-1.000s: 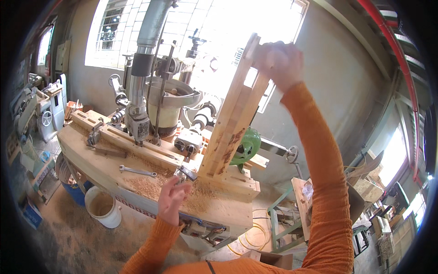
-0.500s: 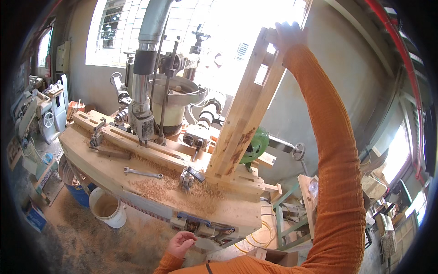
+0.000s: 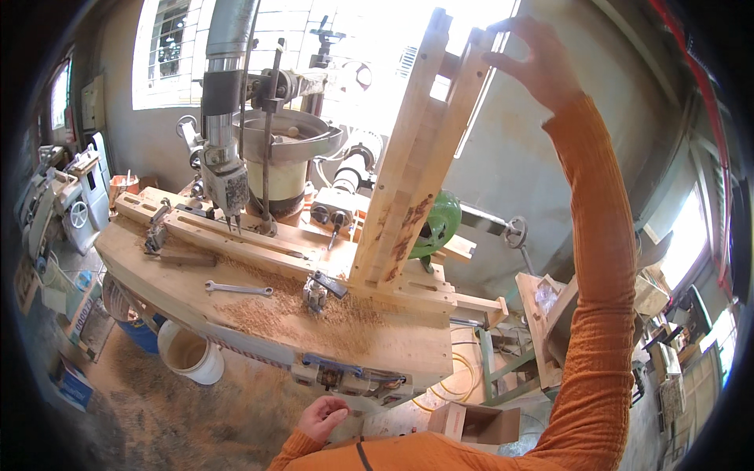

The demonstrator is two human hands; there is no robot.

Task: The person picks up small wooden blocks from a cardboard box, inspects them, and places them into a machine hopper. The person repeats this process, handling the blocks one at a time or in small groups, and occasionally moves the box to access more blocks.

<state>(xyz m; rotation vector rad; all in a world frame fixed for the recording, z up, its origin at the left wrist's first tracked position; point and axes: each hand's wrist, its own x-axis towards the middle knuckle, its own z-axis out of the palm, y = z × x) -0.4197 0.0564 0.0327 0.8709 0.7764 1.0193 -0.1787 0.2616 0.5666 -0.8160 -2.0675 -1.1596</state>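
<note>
My right hand (image 3: 536, 63) reaches up at the upper right, thumb and index finger curved onto the top corner of a tall slotted wooden post (image 3: 412, 165). The post stands upright, leaning slightly, on the right part of the workbench, with dark marks low on its face. Low in front of me, my left hand (image 3: 323, 418) hangs with its fingers curled and nothing visible in them. Beyond it on the bench (image 3: 400, 334) lie an open-end wrench (image 3: 238, 289) and a small metal clamp (image 3: 316, 293) among wood shavings.
A drilling machine head (image 3: 225, 169) stands over a long wooden fixture (image 3: 236, 242) on the left. Behind are a round metal bowl (image 3: 287, 135) and a green motor housing (image 3: 438, 224). A white bucket (image 3: 191, 353) and a cardboard box (image 3: 479, 426) sit on the floor.
My right hand has drawn back toward the right of the post's top, its thumb and index finger now at the corner. My left hand stays low and curled; the view has shifted slightly.
</note>
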